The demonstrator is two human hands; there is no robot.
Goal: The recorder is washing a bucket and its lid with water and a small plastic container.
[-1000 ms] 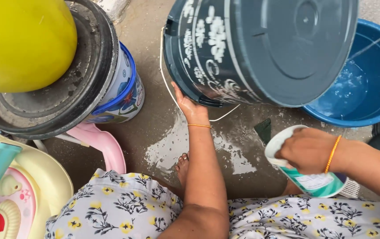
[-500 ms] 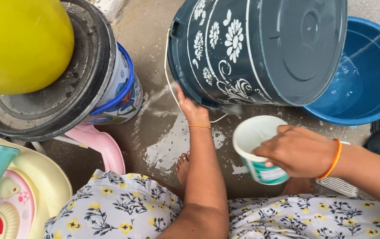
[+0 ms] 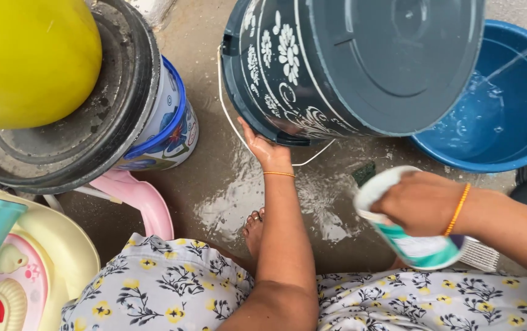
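My left hand (image 3: pixel 266 147) props the tipped bucket (image 3: pixel 349 64) at its rim, open palm, base facing me. Right hand (image 3: pixel 420 202) wraps the mug (image 3: pixel 411 242), tilted over wet floor (image 3: pixel 226 184) beside the blue tub (image 3: pixel 509 110).

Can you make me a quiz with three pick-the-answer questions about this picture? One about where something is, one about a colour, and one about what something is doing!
1. Where is the blue basin?
A. Behind the tipped dark bucket, at the right
B. On the person's lap
C. On top of the yellow ball

2. What colour is the bangle on the right hand?
A. Green
B. Orange
C. Black

3. How does the dark bucket stand?
A. Upright and full
B. Flat, upside down on the floor
C. Tipped on its side, bottom towards the camera

Answers:
1. A: the basin, with water in it, shows past the bucket's right edge.
2. B: an orange band circles the wrist of the hand holding the white and green cup.
3. C: the left hand props its rim and the round bottom faces the camera.
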